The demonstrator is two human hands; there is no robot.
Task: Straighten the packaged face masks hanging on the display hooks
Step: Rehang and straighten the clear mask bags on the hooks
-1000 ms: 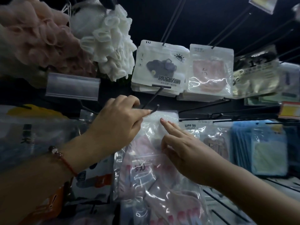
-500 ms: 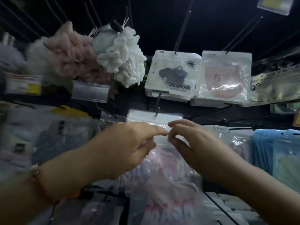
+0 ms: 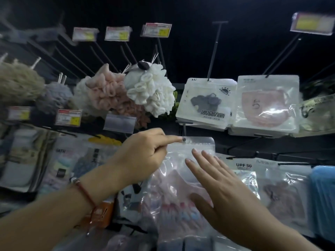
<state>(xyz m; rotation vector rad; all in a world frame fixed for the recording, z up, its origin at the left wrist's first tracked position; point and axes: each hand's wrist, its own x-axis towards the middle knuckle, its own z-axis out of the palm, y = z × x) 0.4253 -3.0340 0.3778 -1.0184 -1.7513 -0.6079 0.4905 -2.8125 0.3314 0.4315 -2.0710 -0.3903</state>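
The head camera looks up at a dark shop display wall (image 3: 190, 42) of black rods and hooks, dimly lit, with yellow-and-red price tags (image 3: 156, 29) clipped at the rod ends. On the upper row hang fluffy bath puffs, a pink one (image 3: 107, 91) beside a white one (image 3: 154, 93), and to their right two stacks of packaged face masks: a white pack showing a dark mask (image 3: 206, 104) and, just beside it, a clear pack with a pink mask (image 3: 266, 104). On the row below, in the middle, hangs the clear bag holding a pale pink mask (image 3: 179, 171), its top edge at the tip of a display hook (image 3: 184, 132). The left hand (image 3: 143, 154) has its forefinger stretched out to the bag's top edge by the hook tip, the other fingers curled under; whether the thumb pinches the plastic cannot be made out. The right hand (image 3: 223, 185) lies spread and flat, fingers straight, over the front of the same bag. A red cord bracelet (image 3: 85, 192) sits on the left wrist. To the right hang a pack marked UPF 50 (image 3: 243, 165) and a blue pack (image 3: 324, 196), cut off by the edge. The lower left shelves are blurred, and the bag's bottom is lost behind the right arm.
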